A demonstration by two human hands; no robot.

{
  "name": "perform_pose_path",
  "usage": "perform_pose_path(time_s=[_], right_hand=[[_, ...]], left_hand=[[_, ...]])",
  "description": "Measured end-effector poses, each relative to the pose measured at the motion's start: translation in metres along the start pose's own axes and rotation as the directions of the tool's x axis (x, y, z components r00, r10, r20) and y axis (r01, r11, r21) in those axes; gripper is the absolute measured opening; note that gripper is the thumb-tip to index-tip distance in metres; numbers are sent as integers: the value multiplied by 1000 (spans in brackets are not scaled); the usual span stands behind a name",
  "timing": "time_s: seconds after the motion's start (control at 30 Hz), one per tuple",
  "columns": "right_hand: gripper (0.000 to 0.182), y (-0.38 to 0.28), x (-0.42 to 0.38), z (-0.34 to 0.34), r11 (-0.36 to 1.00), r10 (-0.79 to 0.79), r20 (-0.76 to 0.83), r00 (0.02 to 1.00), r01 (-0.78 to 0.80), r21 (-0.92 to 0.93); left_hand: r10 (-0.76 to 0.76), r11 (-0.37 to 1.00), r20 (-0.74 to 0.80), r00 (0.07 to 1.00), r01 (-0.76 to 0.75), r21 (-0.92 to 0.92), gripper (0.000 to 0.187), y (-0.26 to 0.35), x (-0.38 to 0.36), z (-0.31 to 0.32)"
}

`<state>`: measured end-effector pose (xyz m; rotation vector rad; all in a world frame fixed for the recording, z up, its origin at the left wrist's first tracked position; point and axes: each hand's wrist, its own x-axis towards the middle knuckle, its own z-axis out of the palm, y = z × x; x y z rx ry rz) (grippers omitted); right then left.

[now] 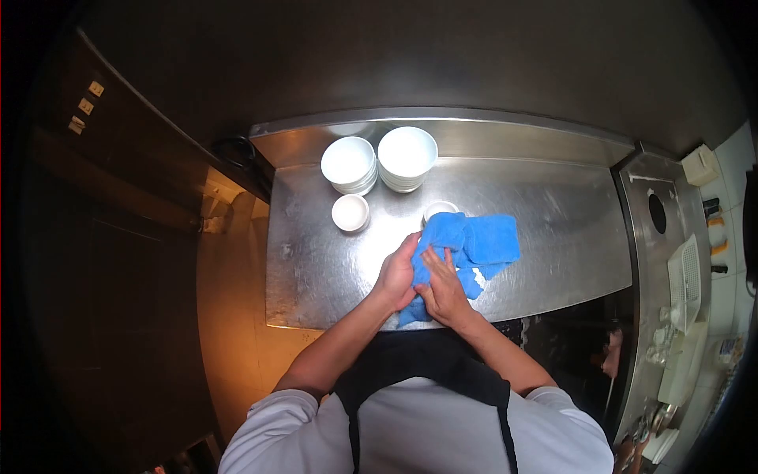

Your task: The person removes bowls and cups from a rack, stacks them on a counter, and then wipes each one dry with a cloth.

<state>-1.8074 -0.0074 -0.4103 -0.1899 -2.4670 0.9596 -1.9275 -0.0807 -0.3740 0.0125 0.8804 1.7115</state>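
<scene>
A blue cloth (482, 241) lies crumpled on the steel counter (332, 261), draped over something I grip with both hands. My left hand (397, 274) is closed around the cloth's near left side. My right hand (442, 286) presses on the cloth beside it, fingers curled into the fabric. What the cloth covers between my hands is hidden. A small white bowl (439, 209) pokes out just beyond the cloth's far edge.
Two stacks of white bowls (348, 163) (407, 156) stand at the back of the counter, with a single small white bowl (350, 212) in front of them. A steel unit with a round hole (657, 213) adjoins on the right.
</scene>
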Motion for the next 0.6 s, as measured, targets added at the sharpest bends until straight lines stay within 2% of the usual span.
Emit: perform_pose_path(time_s=[0.07,0.17,0.2,0.3,0.33,0.37,0.4,0.47,0.57,0.6], right_hand=[[51,10,-6,-9,997,-37,159,987,48,-67],[50,20,-1,-27,929,-147,199,969,204,-308],[49,17,4,-28,916,-115,158,981,167,-366],[42,4,-1,-4,960,46,0,999,-44,-275],[33,-4,-3,3,986,115,-62,991,-122,-113],[32,-5,-1,4,960,255,-47,966,-247,129],[30,-5,2,4,861,387,2,922,-362,358],[28,-6,4,4,476,584,182,791,-515,713],[43,2,6,2,872,324,-2,946,-298,388],[43,2,5,2,873,324,-1,946,-298,387]], left_hand=[[79,993,73,994,-85,85,45,3,-2,-8],[77,979,88,993,-92,180,43,6,-9,-5],[78,973,86,993,-95,209,42,5,-8,-6],[131,932,77,988,-150,330,40,-1,-2,-12],[169,899,75,983,-185,398,40,-5,-2,-13],[204,859,74,976,-215,464,40,-9,0,-15],[207,898,96,974,-227,376,41,-14,2,-19],[233,923,82,969,-247,295,42,-20,5,-24],[265,950,102,959,-278,140,46,-23,8,-23],[265,951,102,959,-278,139,46,-24,8,-23]])
